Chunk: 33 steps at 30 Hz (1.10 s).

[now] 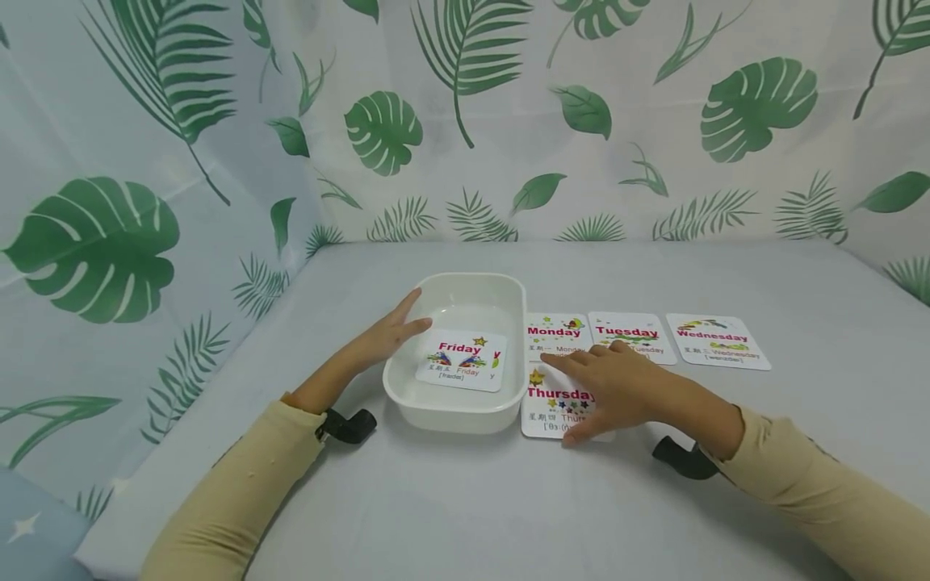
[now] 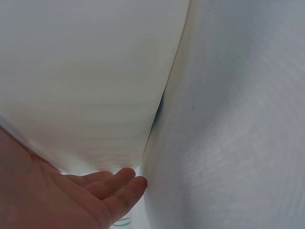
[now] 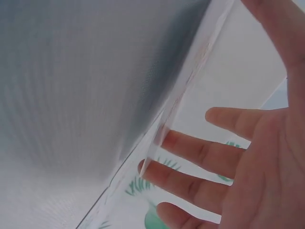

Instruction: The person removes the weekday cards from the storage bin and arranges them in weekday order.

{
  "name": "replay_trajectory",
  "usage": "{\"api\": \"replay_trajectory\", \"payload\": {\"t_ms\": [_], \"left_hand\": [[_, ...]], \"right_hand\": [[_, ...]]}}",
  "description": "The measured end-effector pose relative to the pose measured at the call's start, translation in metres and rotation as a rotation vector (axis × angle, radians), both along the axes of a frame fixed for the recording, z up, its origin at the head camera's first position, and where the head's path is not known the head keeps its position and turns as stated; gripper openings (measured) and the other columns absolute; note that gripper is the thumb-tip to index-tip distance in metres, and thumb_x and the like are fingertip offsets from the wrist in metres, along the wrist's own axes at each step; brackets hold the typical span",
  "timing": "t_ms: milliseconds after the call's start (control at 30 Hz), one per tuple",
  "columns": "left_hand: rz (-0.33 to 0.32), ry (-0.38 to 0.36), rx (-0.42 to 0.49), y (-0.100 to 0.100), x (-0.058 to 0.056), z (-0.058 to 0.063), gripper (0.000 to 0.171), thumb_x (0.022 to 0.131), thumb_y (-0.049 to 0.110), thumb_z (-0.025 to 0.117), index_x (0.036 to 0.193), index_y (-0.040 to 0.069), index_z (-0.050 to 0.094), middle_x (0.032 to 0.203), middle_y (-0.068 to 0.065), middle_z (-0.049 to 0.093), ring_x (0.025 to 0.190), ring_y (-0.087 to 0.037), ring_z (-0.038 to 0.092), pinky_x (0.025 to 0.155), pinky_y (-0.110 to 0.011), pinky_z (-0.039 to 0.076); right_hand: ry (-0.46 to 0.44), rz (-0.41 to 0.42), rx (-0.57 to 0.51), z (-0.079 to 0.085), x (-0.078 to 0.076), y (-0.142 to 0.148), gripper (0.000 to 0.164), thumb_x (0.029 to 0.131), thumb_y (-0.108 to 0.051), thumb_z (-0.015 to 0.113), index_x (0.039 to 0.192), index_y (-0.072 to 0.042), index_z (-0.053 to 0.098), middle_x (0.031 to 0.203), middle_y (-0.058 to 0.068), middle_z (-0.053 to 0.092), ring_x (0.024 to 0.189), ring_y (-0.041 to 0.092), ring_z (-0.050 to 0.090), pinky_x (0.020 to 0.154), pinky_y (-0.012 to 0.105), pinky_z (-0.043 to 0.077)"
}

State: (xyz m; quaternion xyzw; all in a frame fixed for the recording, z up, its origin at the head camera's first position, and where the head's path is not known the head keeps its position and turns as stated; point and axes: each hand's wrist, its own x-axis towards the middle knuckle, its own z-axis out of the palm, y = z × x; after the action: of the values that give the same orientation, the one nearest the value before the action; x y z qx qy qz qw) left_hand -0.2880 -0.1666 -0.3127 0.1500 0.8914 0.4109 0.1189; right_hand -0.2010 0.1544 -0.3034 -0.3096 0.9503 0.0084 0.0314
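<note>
My left hand [image 1: 385,335] holds the left rim of a white plastic tub [image 1: 454,418], thumb over the rim. Its other fingers lie along the tub's outer wall in the left wrist view. Inside the tub is a Friday card [image 1: 461,361]; a second card's edge peeks out under it. My right hand [image 1: 625,383] spreads over a Thursday card [image 1: 545,415], thumb by its lower edge and fingertips by its upper edge. In the right wrist view the fingers [image 3: 190,186] look nearly straight. The Thursday card lies just below the Monday card [image 1: 555,331], beside the tub.
To the right of Monday lie a Tuesday card [image 1: 626,331], partly behind the right hand, and a Wednesday card [image 1: 718,339]. All rest on a pale grey table [image 1: 436,500]. A leaf-patterned curtain [image 1: 494,177] stands behind and at the left.
</note>
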Motion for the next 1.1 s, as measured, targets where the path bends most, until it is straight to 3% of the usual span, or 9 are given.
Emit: {"api": "replay_trajectory", "payload": {"t_ms": [267,733,1100], "left_hand": [[0.006,-0.001,-0.02,0.0001,-0.0008,-0.0016,0.072,0.096,0.036,0.039,0.147,0.017,-0.008,0.155,-0.01,-0.004,0.141,-0.033,0.0,0.111,-0.056,0.006],[0.008,0.001,-0.008,0.0007,0.0018,0.002,0.073,0.096,0.035,0.04,0.147,0.015,-0.008,0.154,-0.011,-0.005,0.141,-0.032,-0.001,0.111,-0.056,0.005],[0.006,0.002,-0.014,0.0,-0.0001,-0.0001,0.072,0.096,0.037,0.039,0.147,0.016,-0.008,0.154,-0.01,-0.005,0.141,-0.032,-0.001,0.112,-0.054,0.004]], "right_hand": [[-0.001,-0.023,0.019,-0.002,0.0005,-0.0001,0.1,0.062,-0.072,0.063,0.141,-0.018,0.034,0.132,0.007,0.051,0.117,0.033,0.049,0.095,0.055,0.033],[-0.095,-0.047,-0.004,-0.0003,-0.0019,-0.0014,0.099,0.065,-0.069,0.063,0.143,-0.017,0.031,0.136,0.011,0.046,0.126,0.037,0.041,0.101,0.061,0.026],[-0.087,-0.051,0.003,-0.0014,-0.0015,-0.0017,0.089,0.07,-0.067,0.06,0.141,-0.019,0.035,0.134,0.01,0.049,0.12,0.031,0.049,0.101,0.059,0.028]]}}
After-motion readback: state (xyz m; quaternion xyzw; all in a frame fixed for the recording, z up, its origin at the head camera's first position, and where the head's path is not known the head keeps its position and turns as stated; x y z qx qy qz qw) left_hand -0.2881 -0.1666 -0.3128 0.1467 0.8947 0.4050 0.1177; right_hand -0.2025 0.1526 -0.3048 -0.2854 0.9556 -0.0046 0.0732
